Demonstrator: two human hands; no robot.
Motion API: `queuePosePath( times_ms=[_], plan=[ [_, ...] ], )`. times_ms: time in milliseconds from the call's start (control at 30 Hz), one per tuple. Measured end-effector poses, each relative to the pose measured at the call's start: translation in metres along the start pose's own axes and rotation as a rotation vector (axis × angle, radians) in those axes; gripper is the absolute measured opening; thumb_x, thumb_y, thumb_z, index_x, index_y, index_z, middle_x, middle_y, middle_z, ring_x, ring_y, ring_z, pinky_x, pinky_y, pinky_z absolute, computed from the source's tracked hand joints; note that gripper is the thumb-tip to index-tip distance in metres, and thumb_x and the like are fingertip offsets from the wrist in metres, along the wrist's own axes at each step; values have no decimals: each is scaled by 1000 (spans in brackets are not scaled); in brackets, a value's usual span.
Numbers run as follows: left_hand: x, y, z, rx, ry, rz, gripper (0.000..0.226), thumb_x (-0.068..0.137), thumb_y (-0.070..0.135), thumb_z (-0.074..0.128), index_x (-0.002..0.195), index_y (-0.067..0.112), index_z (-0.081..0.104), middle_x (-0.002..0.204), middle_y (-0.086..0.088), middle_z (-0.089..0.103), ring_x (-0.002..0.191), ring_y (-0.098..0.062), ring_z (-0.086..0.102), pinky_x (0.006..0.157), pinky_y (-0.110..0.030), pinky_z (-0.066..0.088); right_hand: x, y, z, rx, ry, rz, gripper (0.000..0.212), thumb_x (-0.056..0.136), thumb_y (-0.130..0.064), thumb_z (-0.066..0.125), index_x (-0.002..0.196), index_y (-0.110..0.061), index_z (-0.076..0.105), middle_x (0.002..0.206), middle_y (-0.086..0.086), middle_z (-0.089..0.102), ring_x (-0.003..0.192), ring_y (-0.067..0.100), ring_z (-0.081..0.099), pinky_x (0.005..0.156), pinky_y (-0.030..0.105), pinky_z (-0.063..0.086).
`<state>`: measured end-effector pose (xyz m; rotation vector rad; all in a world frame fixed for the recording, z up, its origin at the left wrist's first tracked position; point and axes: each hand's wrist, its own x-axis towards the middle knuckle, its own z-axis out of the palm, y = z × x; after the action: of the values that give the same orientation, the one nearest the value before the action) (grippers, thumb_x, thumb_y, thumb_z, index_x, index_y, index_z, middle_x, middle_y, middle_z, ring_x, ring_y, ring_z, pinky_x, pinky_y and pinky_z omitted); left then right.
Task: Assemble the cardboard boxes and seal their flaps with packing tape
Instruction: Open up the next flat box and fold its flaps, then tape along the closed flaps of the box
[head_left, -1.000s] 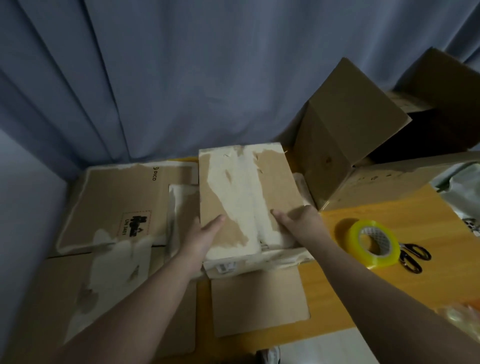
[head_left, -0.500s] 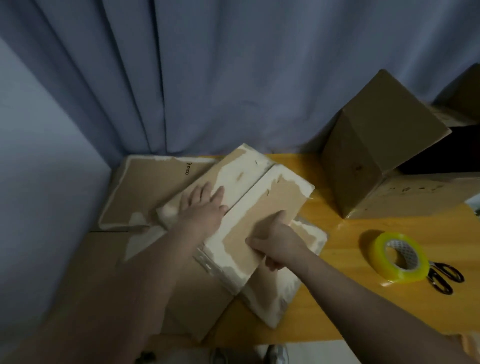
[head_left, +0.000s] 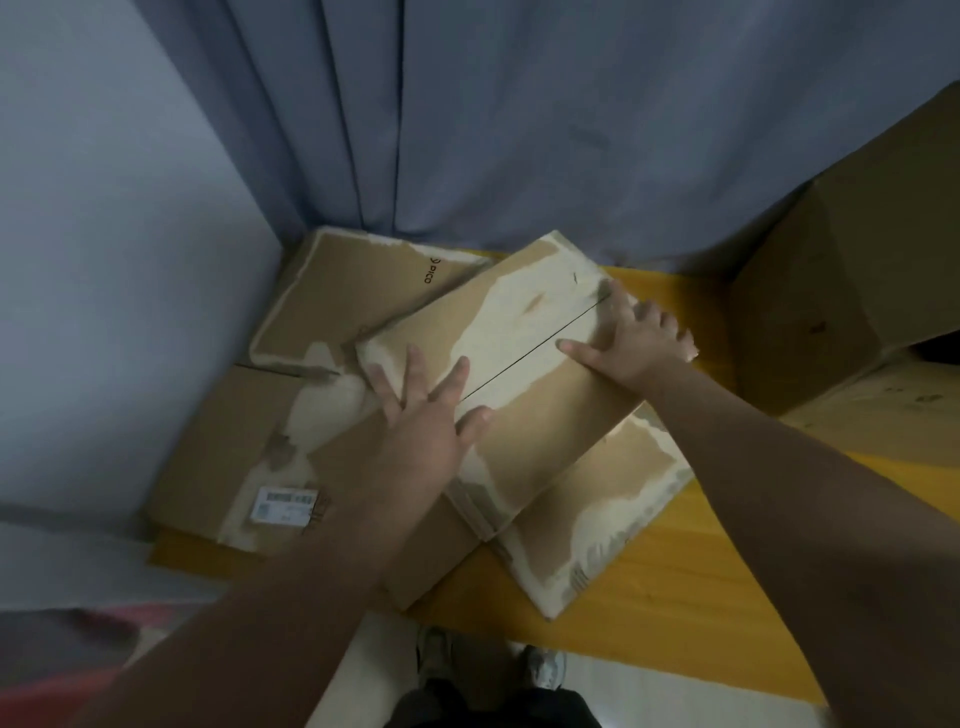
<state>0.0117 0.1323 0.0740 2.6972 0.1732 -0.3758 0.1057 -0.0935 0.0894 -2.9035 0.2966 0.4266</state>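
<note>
So the cardboard box (head_left: 545, 431) sits slantwise on the table (head_left: 675, 571), on top of some flattened cardboard sheets (head_left: 332, 291). The big change from a second ago: back then it sat square to the person with both hands at its near edge. Now it's swung round and its two top flaps meet along a thin dark seam (head_left: 535, 348).

The left hand (head_left: 426, 410) lies flat with fingers spread, pressing the near end of the flaps and gripping nothing. The right hand (head_left: 631, 343) is also spread open, pushing down at the far end of the seam with the thumb pointing along it.

My read is the flaps are closed and pinned, so taping comes next. Catch: the tape roll that was off to the right is out of view now, so one hand will have to let go. A bigger open box (head_left: 831, 291) stands to the right, against the curtain (head_left: 519, 130).
</note>
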Motion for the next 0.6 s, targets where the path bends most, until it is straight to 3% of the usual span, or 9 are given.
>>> queuePosePath(
  times_ms=[133,233,300,467,600],
  plan=[
    [5,0,-9,-171,135,95,57,89,48,57,142,37,40,160,-1,-3,144,-27,-16,118,-42,12,-4,18,-13,107,-24,20,111,63,-88,51,146,-46,-10,147,19,30,134,41,29,104,52,29],
    [22,16,-30,-216,169,219,52,86,41,65,134,25,53,160,-2,7,146,-17,6,113,-22,8,-21,36,-10,130,-31,82,95,67,-89,40,145,-48,2,141,20,33,129,41,33,100,49,33],
    [35,29,-43,-205,131,280,51,86,41,65,133,24,54,160,2,8,145,-12,11,108,-16,8,-35,48,-6,190,-17,154,87,71,-88,33,145,-48,9,139,19,33,128,41,32,100,49,33],
    [64,52,-36,-39,12,473,54,91,43,56,140,23,46,160,1,7,146,-14,5,116,-32,9,-61,76,0,307,51,318,77,81,-79,33,147,-46,10,140,18,30,129,40,30,103,48,31],
    [74,60,-5,256,-56,433,64,95,59,27,151,31,17,160,3,-8,146,-16,-11,117,-48,11,-73,94,28,286,55,320,79,80,-80,31,148,-45,8,141,18,30,131,41,31,108,49,32]
  ],
)
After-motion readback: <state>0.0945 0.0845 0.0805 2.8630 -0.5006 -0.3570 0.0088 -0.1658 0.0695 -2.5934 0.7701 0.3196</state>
